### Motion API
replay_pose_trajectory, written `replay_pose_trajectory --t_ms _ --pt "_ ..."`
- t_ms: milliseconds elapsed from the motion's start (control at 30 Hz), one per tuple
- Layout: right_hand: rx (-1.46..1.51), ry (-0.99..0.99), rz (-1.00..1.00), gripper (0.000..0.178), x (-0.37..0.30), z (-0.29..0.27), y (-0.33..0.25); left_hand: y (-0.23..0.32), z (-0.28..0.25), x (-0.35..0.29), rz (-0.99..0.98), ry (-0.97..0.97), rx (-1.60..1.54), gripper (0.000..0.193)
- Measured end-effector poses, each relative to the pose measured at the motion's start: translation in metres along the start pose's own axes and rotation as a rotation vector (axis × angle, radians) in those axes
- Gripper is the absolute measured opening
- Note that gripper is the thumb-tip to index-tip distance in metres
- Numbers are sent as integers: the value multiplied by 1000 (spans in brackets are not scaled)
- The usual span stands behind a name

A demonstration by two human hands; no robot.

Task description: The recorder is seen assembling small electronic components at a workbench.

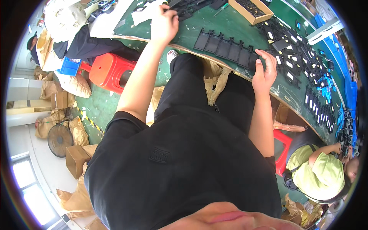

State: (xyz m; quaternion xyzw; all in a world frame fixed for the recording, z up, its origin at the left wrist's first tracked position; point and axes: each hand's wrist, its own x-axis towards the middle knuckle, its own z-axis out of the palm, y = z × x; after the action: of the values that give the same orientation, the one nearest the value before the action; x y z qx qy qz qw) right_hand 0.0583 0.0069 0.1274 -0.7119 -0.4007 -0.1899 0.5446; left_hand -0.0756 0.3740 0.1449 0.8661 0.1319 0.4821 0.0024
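Observation:
A row of flat black plastic plates (226, 49) with small clips along the far edge lies side by side near the table's front edge. At its right end is my right hand (265, 71), thumb and fingers apart, touching or just beside the last plate. Farther left, my left hand (165, 25) reaches over the table with loosely bent, separated fingers. It is beside a group of loose black plastic parts (186, 10); whether the fingertips touch one is unclear. White sheets (142, 15) lie just left of that hand.
An open cardboard box (251, 10) of small dark parts stands at the back. Piled black parts with white labels (289, 53) and blue pieces (326, 88) cover the table's right. Red stools (109, 71) stand at left and right. A co-worker in light green (318, 172) sits at right.

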Motion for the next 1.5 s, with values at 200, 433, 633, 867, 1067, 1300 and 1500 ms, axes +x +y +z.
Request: replay_pose_trajectory --t_ms 200,433,633,867,1067,1300,1500 --pt "36 14 -30 23 4 5 -4 -59 16 -5 -753 269 -1014 15" --pt "8 0 -22 23 0 2 -2 24 -44 -15 -254 -166 -506 16" --pt "4 -10 -32 21 1 3 -2 33 -54 -28 53 -441 -450 28" --pt "27 30 -38 19 0 5 0 33 -46 -35 107 -517 -534 26" --pt "6 36 -39 19 -1 5 -1 27 -37 -34 15 -274 -374 22" --pt "-31 35 -53 20 0 6 -1 6 -26 -19 -112 -317 265 35" --pt "-41 20 -66 20 2 7 -5 8 -24 -16 -42 -418 364 30"
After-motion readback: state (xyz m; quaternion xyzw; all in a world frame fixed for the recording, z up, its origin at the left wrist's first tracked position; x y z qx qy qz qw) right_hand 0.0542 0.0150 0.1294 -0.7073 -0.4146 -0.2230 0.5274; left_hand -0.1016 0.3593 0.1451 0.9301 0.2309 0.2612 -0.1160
